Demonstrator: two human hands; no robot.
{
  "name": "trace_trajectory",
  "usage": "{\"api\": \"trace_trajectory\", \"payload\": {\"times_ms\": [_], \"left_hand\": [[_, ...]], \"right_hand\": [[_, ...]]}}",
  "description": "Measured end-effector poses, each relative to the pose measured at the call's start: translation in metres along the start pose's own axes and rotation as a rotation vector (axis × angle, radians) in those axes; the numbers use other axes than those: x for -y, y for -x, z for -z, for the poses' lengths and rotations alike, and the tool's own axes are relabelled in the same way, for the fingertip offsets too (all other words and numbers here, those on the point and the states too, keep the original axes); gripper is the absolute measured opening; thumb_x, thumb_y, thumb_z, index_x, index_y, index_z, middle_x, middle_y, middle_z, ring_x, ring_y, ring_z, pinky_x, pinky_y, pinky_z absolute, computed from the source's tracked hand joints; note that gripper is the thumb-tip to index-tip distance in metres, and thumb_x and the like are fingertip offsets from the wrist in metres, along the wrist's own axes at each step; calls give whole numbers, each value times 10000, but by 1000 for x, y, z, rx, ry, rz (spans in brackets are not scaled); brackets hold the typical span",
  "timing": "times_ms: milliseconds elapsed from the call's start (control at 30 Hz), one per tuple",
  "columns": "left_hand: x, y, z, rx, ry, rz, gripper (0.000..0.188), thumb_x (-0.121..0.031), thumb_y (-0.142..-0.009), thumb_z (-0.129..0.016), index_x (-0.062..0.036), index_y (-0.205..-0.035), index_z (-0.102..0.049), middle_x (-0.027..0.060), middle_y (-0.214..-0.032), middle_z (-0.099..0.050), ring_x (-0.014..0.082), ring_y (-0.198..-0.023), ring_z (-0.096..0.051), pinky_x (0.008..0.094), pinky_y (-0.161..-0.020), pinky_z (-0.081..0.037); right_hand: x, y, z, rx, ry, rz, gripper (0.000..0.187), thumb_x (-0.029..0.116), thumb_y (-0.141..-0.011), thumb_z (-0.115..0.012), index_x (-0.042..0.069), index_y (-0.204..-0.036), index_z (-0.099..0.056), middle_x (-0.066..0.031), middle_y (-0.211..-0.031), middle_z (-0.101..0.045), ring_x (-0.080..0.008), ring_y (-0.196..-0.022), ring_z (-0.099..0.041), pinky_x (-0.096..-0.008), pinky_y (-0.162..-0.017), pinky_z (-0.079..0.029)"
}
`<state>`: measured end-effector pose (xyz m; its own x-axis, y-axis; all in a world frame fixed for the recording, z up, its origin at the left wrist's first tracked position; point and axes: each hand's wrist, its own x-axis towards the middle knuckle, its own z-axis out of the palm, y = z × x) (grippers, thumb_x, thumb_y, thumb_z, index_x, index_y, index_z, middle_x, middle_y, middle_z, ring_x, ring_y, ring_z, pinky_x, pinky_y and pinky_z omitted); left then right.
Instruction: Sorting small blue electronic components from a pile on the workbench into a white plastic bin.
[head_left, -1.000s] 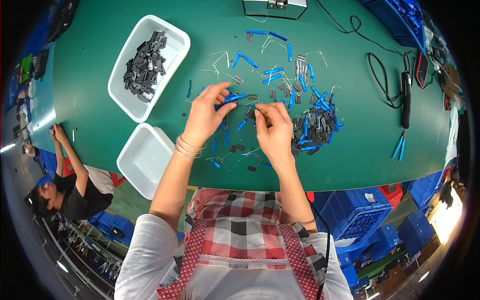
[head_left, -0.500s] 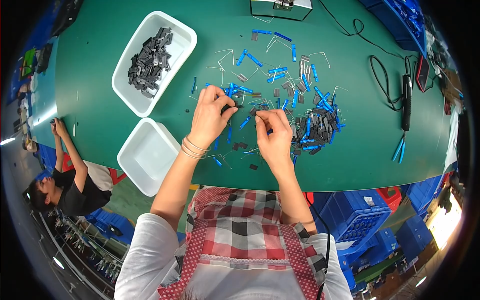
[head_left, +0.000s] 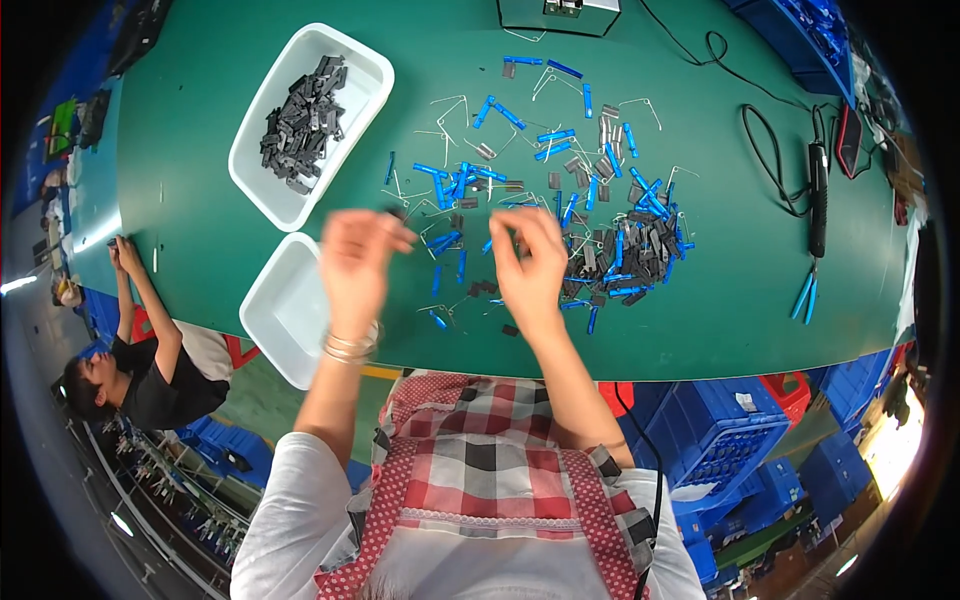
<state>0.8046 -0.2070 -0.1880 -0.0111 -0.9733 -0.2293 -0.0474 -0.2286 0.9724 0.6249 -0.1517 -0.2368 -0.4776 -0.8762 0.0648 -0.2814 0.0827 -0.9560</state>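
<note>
My left hand (head_left: 358, 262), smeared by motion, is over the table beside the white bins. A small black plastic part (head_left: 397, 212) shows at its fingertips, pinched there as far as the blur lets me see. My right hand (head_left: 530, 268) hovers at the left edge of a pile of black plastic parts (head_left: 650, 250). Its fingers are curled together, and whatever they hold is hidden. Blue plastic strips (head_left: 460, 182), thin wire springs (head_left: 455, 103) and small dark grey pieces (head_left: 555, 180) lie scattered beyond both hands.
A white bin of black parts (head_left: 378, 75) stands at the far left, with a smaller white bin (head_left: 262, 300) nearer me. On the right lie a black-handled tool with a cord (head_left: 818, 200) and blue-handled pliers (head_left: 806, 295). A co-worker (head_left: 150, 370) sits at left.
My left hand has swung left and nearer me, carrying the black part away from the scattered pieces. My right hand has shifted slightly left. Blue strips formerly under my left hand now show.
</note>
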Motion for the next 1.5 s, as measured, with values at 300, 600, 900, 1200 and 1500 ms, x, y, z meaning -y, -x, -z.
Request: {"api": "trace_trajectory", "payload": {"times_ms": [300, 600, 900, 1200, 1500], "left_hand": [[-35, -57, 53, -171, -937, -557, 241, -98, -823, -769, -48, -1038, -672, 135, -1186, -645, 282, -1050, -641, 357, -828, -543], [18, 5, -51, 352, 51, 186, 223, -10, -908, -674, 33, -1126, -657, 69, -1016, -701, 124, -854, -676, 241, -714, -551], [-29, -70, 48, -434, -963, -648, 365, -138, -876, -747, -33, -1212, -648, 147, -1334, -560, 227, -1186, -568, 350, -918, -513], [-15, -26, -70, 298, -668, -580, 113, -15, -827, -714, -37, -932, -680, 89, -947, -696, 229, -879, -674, 329, -782, -538], [38, -16, -189, 519, -895, -648, 220, -191, -783, -755, -25, -903, -674, 106, -889, -621, 293, -886, -592, 405, -789, -492]], "right_hand": [[-22, -39, -25, 123, 525, 243, 170, 62, -735, -745, 31, -876, -656, -107, -923, -555, -301, -910, -512, -419, -808, -368], [12, -2, 13, 71, -133, 49, 133, -45, -812, -697, 12, -929, -667, -100, -900, -648, -183, -692, -645, -280, -602, -528], [-42, 23, 118, -313, 731, 108, 257, 35, -807, -684, 46, -1062, -652, -120, -1101, -615, -315, -1043, -544, -430, -896, -411], [-41, 10, 115, -306, 654, 53, 157, 115, -797, -722, 109, -952, -698, -53, -1078, -617, -274, -1044, -541, -427, -899, -377], [-54, -28, 122, -172, 797, 18, 272, 126, -776, -739, 107, -1040, -676, -87, -1101, -560, -300, -1055, -485, -460, -901, -348]]}}
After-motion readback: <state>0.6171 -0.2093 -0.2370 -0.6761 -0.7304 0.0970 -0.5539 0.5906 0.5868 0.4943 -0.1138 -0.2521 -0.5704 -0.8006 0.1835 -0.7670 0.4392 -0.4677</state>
